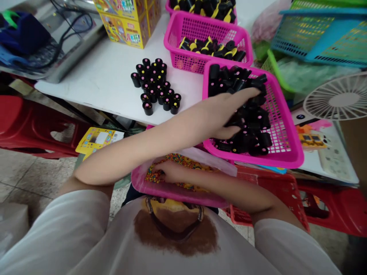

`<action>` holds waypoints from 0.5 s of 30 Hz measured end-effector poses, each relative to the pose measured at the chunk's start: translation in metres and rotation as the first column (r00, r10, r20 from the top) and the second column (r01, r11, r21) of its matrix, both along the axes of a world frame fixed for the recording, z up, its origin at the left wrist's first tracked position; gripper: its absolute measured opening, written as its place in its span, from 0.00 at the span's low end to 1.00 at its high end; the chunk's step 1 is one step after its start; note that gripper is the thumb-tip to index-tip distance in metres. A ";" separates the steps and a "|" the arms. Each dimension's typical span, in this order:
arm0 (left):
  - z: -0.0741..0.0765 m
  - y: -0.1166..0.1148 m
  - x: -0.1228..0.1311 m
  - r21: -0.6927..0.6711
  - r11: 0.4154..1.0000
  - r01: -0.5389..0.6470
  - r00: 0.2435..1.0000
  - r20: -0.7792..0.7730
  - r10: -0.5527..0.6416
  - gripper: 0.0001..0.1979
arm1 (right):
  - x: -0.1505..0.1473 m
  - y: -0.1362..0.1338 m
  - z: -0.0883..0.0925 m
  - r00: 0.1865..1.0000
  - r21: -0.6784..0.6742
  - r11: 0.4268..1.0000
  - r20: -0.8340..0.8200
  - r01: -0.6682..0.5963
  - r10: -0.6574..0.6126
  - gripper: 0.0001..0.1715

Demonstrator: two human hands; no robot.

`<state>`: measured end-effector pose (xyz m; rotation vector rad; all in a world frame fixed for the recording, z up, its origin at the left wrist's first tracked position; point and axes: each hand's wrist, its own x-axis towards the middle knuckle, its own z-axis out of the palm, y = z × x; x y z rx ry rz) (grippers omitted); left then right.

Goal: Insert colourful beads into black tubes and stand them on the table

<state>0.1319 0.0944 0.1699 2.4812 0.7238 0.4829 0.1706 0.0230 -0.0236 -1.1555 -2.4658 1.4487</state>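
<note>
Left hand [219, 110]: thumb and forefinger spread wide over black cylinders [265, 139] in near pink basket [292, 152], right part of table [114, 84]; any grip hidden, cannot tell. Right hand [169, 172]: fingers curled into coloured beads [150, 174] at left of pink tub [183, 197], near side of table; hold on beads cannot be told. Cylinders: probably light, stiff, smooth plastic, likely to slip if pinched off-centre; grip side walls between thumb and forefinger. Beads: probably hard, light, prone to roll; scoop with cupped fingers.
</note>
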 end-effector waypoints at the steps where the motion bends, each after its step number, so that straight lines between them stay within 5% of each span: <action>1: -0.005 -0.003 -0.023 0.005 0.999 -0.038 0.996 0.075 0.038 0.24 | 0.004 -0.001 0.003 1.000 -0.017 1.000 -0.015 0.002 -0.002 0.16; 4: -0.040 -0.024 -0.095 -0.109 0.979 -0.170 0.965 0.183 0.188 0.13 | 0.021 -0.007 0.013 0.997 -0.045 0.997 -0.053 0.059 -0.061 0.17; 8: -0.110 -0.067 -0.155 -0.419 0.876 -0.239 0.927 0.169 0.334 0.15 | 0.044 -0.019 0.028 0.972 0.015 0.978 -0.117 0.209 -0.206 0.16; 11: -0.152 -0.092 -0.162 -0.445 0.864 -0.234 0.923 0.179 0.342 0.16 | 0.051 -0.027 0.043 0.953 0.118 0.954 -0.167 0.275 -0.254 0.16; 15: -0.172 -0.103 -0.150 -0.402 0.883 -0.242 0.916 0.207 0.345 0.13 | 0.049 -0.034 0.058 0.970 0.287 0.929 -0.140 0.234 -0.200 0.21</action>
